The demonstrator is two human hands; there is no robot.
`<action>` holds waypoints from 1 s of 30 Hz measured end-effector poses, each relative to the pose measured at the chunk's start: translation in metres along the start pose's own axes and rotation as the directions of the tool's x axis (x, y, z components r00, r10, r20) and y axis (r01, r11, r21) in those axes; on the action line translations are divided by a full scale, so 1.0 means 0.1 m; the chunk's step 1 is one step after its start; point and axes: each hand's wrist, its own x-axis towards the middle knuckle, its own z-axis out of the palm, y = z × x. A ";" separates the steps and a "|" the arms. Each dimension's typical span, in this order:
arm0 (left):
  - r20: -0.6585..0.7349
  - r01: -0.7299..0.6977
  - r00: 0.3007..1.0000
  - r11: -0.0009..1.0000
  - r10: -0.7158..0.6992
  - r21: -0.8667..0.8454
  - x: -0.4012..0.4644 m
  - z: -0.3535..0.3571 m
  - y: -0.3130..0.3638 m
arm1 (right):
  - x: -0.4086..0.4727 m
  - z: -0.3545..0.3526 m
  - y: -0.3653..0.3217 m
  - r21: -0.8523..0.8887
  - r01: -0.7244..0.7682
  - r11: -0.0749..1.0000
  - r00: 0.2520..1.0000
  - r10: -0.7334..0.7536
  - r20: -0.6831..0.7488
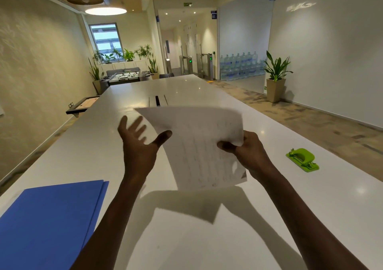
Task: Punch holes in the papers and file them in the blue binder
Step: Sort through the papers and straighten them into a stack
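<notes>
Binder (pixel 49 222) left on table (pixel 186 89), hole punch (pixel 302 159) right (papers (pixel 199 145) held between)

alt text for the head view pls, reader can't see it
A person holds papers above a long white table: the right hand pinches their right edge, while the open left hand reaches toward their left edge. A closed blue binder lies near left, and a green hole punch sits to the right.

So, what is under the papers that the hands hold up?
Under the papers, held by the right hand, only the white table and their shadow show. The left hand is open beside them. The table directly behind is hidden.
</notes>
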 end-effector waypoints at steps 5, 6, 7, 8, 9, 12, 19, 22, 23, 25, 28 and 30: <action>0.400 0.285 0.893 0.947 -0.208 -0.145 -0.19 0.12 -0.03 | -0.04 0.08 0.09 0.135 -0.161 0.978 0.985 0.150 0.090; 0.408 0.277 0.890 0.953 -0.205 -0.126 -0.23 0.16 -0.05 | -0.06 0.11 0.11 0.101 -0.145 0.984 0.989 0.141 0.053; 0.391 0.257 0.899 0.961 -0.199 -0.101 -0.27 0.20 -0.05 | -0.07 0.14 0.11 0.063 -0.121 0.991 0.993 0.121 -0.005; 0.355 0.224 0.915 0.973 -0.189 -0.059 -0.29 0.24 -0.06 | -0.08 0.16 0.11 0.034 -0.094 0.995 0.993 0.096 -0.069; 0.316 0.199 0.931 0.980 -0.181 -0.027 -0.31 0.27 -0.06 | -0.09 0.18 0.10 0.029 -0.067 0.997 0.990 0.070 -0.119; 0.177 0.165 0.971 0.986 -0.162 -0.004 -0.34 0.35 -0.05 | -0.10 0.20 0.07 0.065 -0.011 0.998 0.986 0.022 -0.167; 0.113 0.261 0.956 0.961 -0.271 0.092 -0.60 0.44 -0.48 | -0.29 0.34 0.52 0.079 -0.147 0.986 0.979 0.156 -0.129; 0.114 0.284 0.948 0.952 -0.296 0.112 -0.64 0.44 -0.59 | -0.35 0.37 0.60 0.071 -0.178 0.981 0.978 0.184 -0.097; 0.107 0.283 0.949 0.952 -0.295 0.117 -0.62 0.44 -0.58 | -0.32 0.36 0.57 0.066 -0.174 0.983 0.979 0.180 -0.093; 0.100 0.272 0.954 0.956 -0.283 0.112 -0.56 0.43 -0.53 | -0.27 0.33 0.47 0.043 -0.162 0.986 0.982 0.165 -0.094; 0.102 0.271 0.954 0.957 -0.281 0.099 -0.56 0.44 -0.49 | -0.22 0.31 0.47 0.014 -0.170 0.985 0.981 0.170 -0.093; 0.140 0.282 0.944 0.951 -0.298 0.126 -0.64 0.46 -0.56 | -0.28 0.33 0.60 0.012 -0.195 0.981 0.978 0.196 -0.073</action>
